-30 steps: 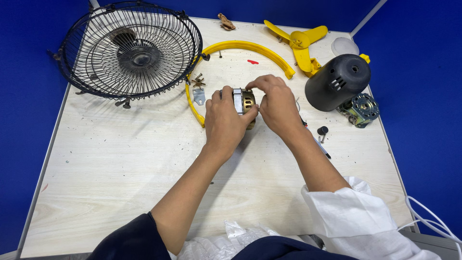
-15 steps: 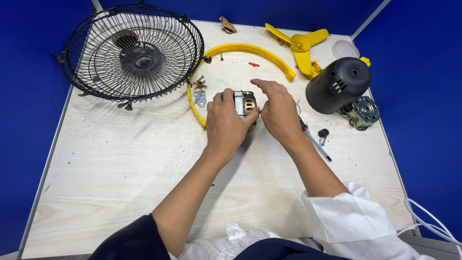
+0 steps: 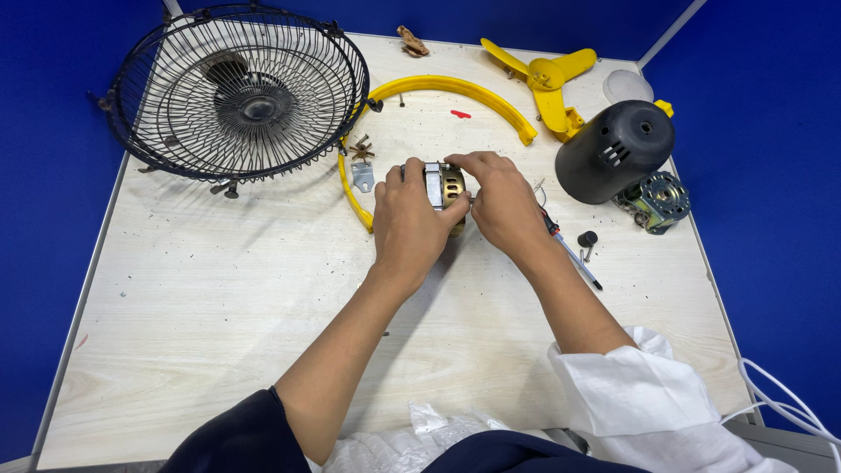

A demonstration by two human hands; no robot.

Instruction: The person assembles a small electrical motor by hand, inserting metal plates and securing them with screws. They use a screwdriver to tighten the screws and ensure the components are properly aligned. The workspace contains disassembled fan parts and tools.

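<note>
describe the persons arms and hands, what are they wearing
Both hands are bare: no gloves, rings or watch show on the left hand or the right hand. The left arm has a dark navy sleeve pushed up near the elbow, forearm uncovered. The right arm has a white sleeve, loose and creased, rolled back to about mid-forearm. No cables or markings are on either arm.

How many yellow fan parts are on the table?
2: a curved yellow ring arching behind the hands, and a yellow fan blade at the far right. Others may be hidden.
</note>
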